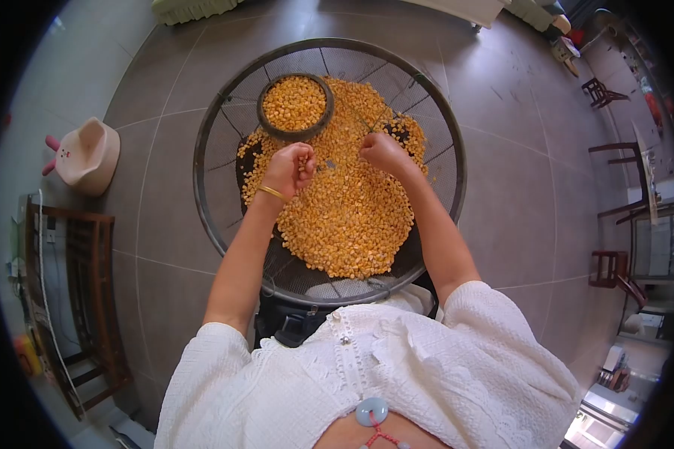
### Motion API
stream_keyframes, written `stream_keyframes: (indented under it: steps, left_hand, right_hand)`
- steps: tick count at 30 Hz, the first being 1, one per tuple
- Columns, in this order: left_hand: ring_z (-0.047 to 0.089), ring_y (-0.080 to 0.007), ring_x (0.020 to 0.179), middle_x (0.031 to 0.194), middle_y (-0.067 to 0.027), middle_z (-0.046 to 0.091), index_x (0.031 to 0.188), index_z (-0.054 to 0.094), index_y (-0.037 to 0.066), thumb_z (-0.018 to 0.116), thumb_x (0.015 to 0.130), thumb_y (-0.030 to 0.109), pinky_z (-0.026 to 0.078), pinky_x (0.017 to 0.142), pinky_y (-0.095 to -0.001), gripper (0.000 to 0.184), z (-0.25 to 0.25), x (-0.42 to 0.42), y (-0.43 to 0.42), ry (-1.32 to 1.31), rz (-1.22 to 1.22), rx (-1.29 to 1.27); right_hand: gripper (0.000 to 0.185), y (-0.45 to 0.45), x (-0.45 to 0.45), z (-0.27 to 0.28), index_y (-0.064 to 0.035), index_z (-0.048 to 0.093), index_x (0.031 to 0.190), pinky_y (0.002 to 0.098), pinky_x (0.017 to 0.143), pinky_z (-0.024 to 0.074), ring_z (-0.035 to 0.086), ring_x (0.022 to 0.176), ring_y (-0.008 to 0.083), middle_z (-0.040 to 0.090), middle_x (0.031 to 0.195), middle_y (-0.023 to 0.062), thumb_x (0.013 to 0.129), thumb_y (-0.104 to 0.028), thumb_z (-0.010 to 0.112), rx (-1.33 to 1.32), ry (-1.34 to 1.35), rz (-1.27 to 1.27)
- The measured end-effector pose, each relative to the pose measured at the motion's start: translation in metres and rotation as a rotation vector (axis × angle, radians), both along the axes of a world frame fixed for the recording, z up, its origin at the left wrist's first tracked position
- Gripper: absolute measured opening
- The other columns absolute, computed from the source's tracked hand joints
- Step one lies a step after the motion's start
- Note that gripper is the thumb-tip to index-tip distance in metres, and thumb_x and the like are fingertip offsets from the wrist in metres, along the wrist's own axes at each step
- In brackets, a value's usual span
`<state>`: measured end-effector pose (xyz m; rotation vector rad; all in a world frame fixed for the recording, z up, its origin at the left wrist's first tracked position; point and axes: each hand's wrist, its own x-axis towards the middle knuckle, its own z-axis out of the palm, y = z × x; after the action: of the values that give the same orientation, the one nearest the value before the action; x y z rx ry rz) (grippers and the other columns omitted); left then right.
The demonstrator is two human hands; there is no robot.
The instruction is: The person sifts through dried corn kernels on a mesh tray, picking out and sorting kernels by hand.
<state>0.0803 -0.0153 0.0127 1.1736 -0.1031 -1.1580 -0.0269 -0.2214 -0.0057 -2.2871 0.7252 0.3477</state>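
Both bare hands of the wearer are positioned above a large round mesh sieve (199, 168) with a dark rim and spokes of wire, its near edge adjoining the wearer's white top (277, 382). The sieve carries a broad spread of yellow kernels (344, 217), thickest through the middle and toward the wearer, thinner at the left and right margins, where the dark base shows through. A round bowl (297, 137) with a dark brown rim sits inside the sieve at the far left and is filled with similar kernels. The left hand (288, 170), with a gold-coloured bracelet (272, 194) at the wrist, is located just on the near side of the bowl; its fingers (305, 161) are curled in toward the palm in a loose fist, and it cannot be determined whether any kernels are enclosed. The right hand (388, 153) is over the right part of the spread, apart from the left, knuckles uppermost, its fingers bent in and closed; their tips are largely hidden and contents, if any, cannot be confirmed. A small grey patch is noted among the kernels between the hands. A pale pendant (371, 411) on a red cord (382, 435) lies at the neckline of the top. Surroundings: grey tiled floor (168, 194); at left, a pale seat (90, 161) with pink projections and, nearer, a brown wooden chair (101, 254); at right, a small wooden stool (603, 93).
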Motion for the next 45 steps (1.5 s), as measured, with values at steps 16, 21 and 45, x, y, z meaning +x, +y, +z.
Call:
stream_keyframes:
  steps: [16, 21, 45]
  left_hand:
    - [0.055, -0.0186, 0.051, 0.062, -0.0089, 0.057, 0.091, 0.055, 0.002, 0.051, 0.091, 0.025, 0.043, 0.050, -0.0301, 0.024, -0.045, -0.024, -0.018, -1.003, -0.123, 0.222]
    - [0.064, -0.0280, 0.061, 0.065, -0.0152, 0.063, 0.109, 0.051, 0.000, 0.051, 0.088, 0.019, 0.049, 0.056, -0.0381, 0.029, -0.032, -0.051, -0.019, -1.551, -0.439, 0.465]
    - [0.030, -0.0080, 0.039, 0.055, -0.0015, 0.045, 0.085, 0.053, 0.005, 0.045, 0.087, 0.012, 0.022, 0.034, -0.0227, 0.010, 0.002, -0.023, -0.012, -0.028, -0.051, 0.027]
  right_hand:
    - [0.016, 0.008, 0.006, -0.020, -0.0017, 0.054, 0.090, 0.0405, 0.057, 0.0470, 0.058, 0.063, 0.0260, 0.061, 0.075, 0.0138, 0.085, -0.017, 0.055, -0.182, -0.262, -0.072]
    - [0.012, -0.020, -0.011, 0.007, -0.0032, 0.055, 0.081, 0.0272, 0.039, 0.0371, 0.045, 0.048, 0.0122, 0.057, 0.069, 0.0084, 0.086, -0.014, 0.054, 1.034, -0.626, -0.258]
    - [0.023, 0.037, -0.006, 0.010, -0.0031, 0.056, 0.095, 0.0423, 0.071, 0.0489, 0.061, 0.087, 0.0301, 0.063, 0.088, 0.0139, 0.081, -0.021, 0.059, -0.230, 0.014, 0.133]
